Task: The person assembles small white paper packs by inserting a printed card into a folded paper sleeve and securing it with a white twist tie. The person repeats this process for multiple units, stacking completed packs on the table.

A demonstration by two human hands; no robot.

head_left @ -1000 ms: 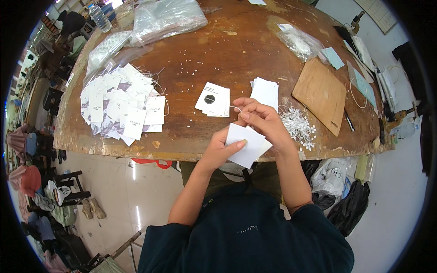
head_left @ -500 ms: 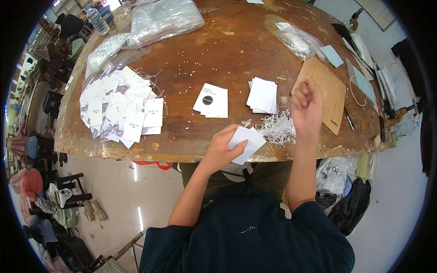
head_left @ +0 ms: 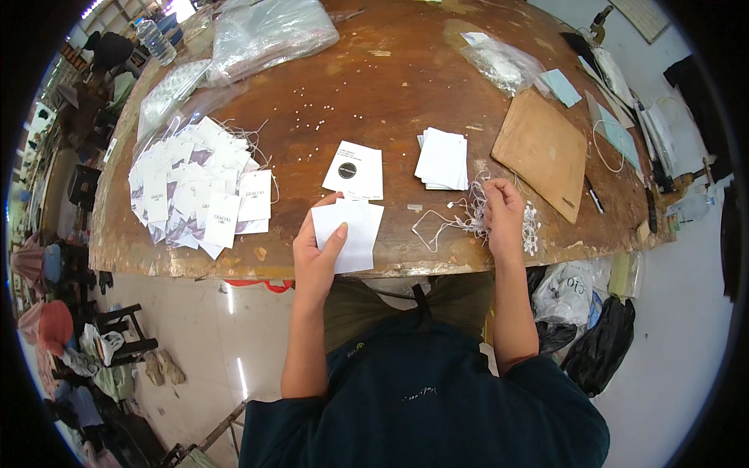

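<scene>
My left hand [head_left: 312, 253] holds a few white cards [head_left: 347, 234] at the table's front edge, thumb on top and fingers underneath. To the right, my right hand [head_left: 503, 214] is closed in a pinch on the tangle of white strings [head_left: 472, 214]; how many strands it has is hidden. One loop of string trails left from the tangle. Just beyond the left hand lie printed white cards [head_left: 363, 160] with a black round mark. A stack of blank white cards [head_left: 443, 160] sits beyond the strings. At the left is a large heap of strung, printed tags [head_left: 195, 187].
Clear plastic bags [head_left: 269, 39] lie at the far left, near a water bottle [head_left: 156, 40]. Small white bits dot the table [head_left: 390, 93]. A wooden board [head_left: 542, 152], a pen [head_left: 594, 195] and another plastic bag [head_left: 499, 66] lie on the right.
My left hand has moved left with the cards, now held flatter. My right hand has come down from its raised position into the strings, and the tangle is more spread out.
</scene>
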